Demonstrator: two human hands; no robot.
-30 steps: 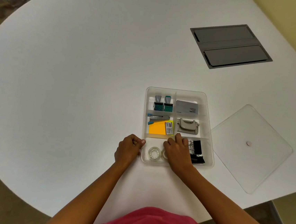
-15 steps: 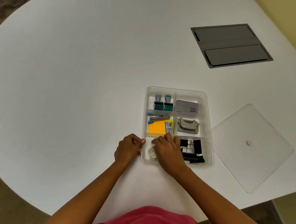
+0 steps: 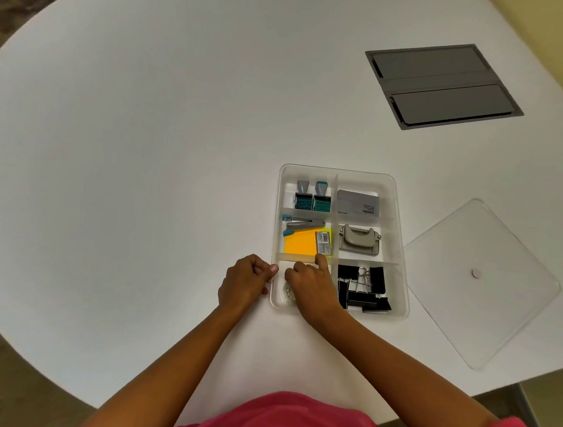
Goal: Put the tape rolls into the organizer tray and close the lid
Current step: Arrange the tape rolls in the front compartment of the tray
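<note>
- Tape rolls sit in the near-left compartment of the organizer tray (image 3: pixel 403 259), toward the bench's near edge; only a sliver of one tape roll (image 3: pixel 287 291) shows, the rest hidden under the right hand (image 3: pixel 312 290).
- Right hand reaches into that compartment, fingers (image 3: pixel 322 261) curled and close together, one tip up against the divider; whether they pinch a roll I cannot tell.
- Left hand (image 3: pixel 244 283) rests on the bench against the tray's left wall, curled into a loose fist, thumb touching the rim, holding nothing that I can see.
- Next compartment to the right holds black binder clips (image 3: pixel 364 288); beyond the divider lie an orange sticky-note pad (image 3: pixel 299 246), a stapler (image 3: pixel 303 223), a grey hole punch (image 3: pixel 358 239), then stamps (image 3: pixel 311 197) and a card box (image 3: pixel 356 203) at the far end.
- Lid (image 3: pixel 480 280), clear with a small knob, lies flat on the bench just right of the tray, near the bench's right edge.
- Risks, as I judge them: a roll left tilted or stacked high could stop the lid seating; the lid is skewed to the tray, so it may catch a corner; the clear lid near the bench's edge could be knocked off.
</note>
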